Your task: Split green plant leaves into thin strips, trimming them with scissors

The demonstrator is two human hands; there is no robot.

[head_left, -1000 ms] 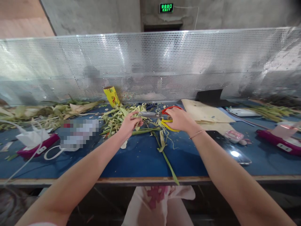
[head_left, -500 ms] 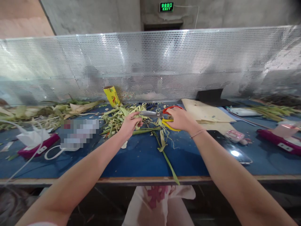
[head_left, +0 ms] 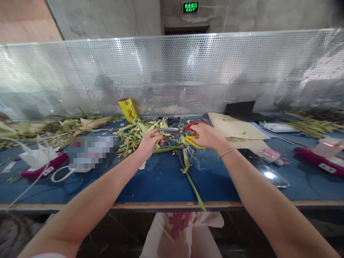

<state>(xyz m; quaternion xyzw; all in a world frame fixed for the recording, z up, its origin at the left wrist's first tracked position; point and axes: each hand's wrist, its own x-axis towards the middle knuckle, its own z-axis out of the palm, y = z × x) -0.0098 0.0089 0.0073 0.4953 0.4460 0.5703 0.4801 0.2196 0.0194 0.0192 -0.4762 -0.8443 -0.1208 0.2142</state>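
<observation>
The steel scissors with red and yellow handles [head_left: 181,131] sit gripped in your right hand [head_left: 206,136], blades at your left hand [head_left: 149,142], fingers curled—pinching what, I can't tell. Beside it, pale-green leafy scraps [head_left: 128,139] lie heaped; nearer you, one long green stalk [head_left: 194,187] looks uncut.

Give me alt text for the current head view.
A person's right hand holds scissors with one red and one yellow handle, blades pointing toward the left hand, beside pale green plant scraps on a blue table. A perforated metal screen stands behind.

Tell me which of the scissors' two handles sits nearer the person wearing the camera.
The yellow handle of the scissors; the red handle lies farther off, toward the perforated screen.
</observation>
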